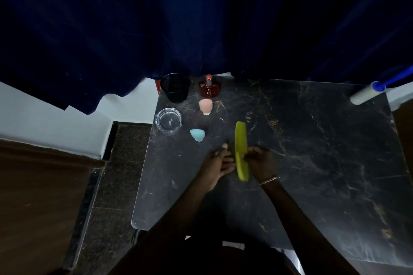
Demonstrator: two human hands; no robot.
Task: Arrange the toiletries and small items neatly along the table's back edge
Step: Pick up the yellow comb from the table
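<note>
A yellow-green comb [241, 138] stands on edge above the dark marble table [324, 152], with my right hand [260, 164] shut on its middle. Just left of the comb, my left hand [218, 164] is spread open and holds nothing. A blue teardrop sponge [197, 134] lies left of the comb tip. Further back are a pink sponge [205, 106], a brown perfume bottle [209, 88], a black mesh cup [175, 88] and a clear glass ashtray [168, 120].
A white lint roller with a blue handle [366, 94] lies at the table's back right corner. A dark blue curtain [201, 18] hangs behind the table's back edge. Granite floor lies to the left.
</note>
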